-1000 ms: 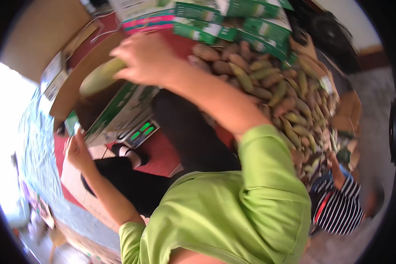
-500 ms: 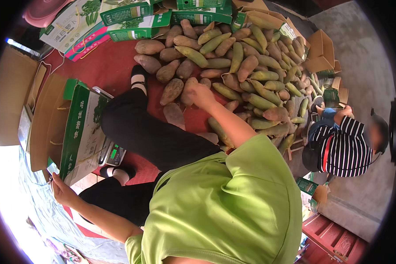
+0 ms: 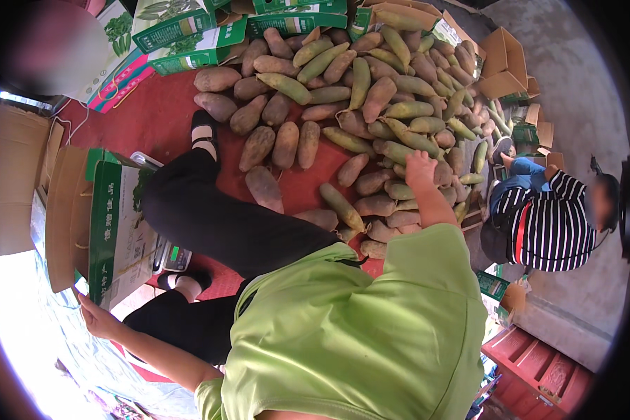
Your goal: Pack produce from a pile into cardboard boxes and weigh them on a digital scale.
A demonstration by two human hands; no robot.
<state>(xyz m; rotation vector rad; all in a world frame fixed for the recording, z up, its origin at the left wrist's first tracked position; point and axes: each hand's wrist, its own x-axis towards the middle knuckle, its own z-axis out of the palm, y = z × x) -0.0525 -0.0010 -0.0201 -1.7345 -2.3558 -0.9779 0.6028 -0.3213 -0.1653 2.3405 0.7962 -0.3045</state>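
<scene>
My right hand (image 3: 421, 169) reaches over a heap of long root vegetables (image 3: 392, 105), some green, some reddish brown, like big radishes. Its fingers are spread and rest on or just above a few at the near right part of the heap; the contact is partly hidden. On the left, my left hand (image 3: 98, 318) is closed at the lower corner of an upright open carton (image 3: 122, 231) in green and white. Behind that carton stands a digital scale (image 3: 177, 257) with a lit green display. Two brown roots (image 3: 285, 145) lie side by side, apart from the main heap.
Several green-white cartons (image 3: 196, 45) stand along the far side. An open brown box (image 3: 504, 63) sits at the far right. A person in a striped top (image 3: 553, 231) sits at the right. My black-trousered leg (image 3: 238, 217) stretches over the red floor covering (image 3: 147, 112).
My right hand has let go of a brown root, which now lies on the red floor, and has moved right to the heap. My left hand stays at the carton. The view has shifted slightly.
</scene>
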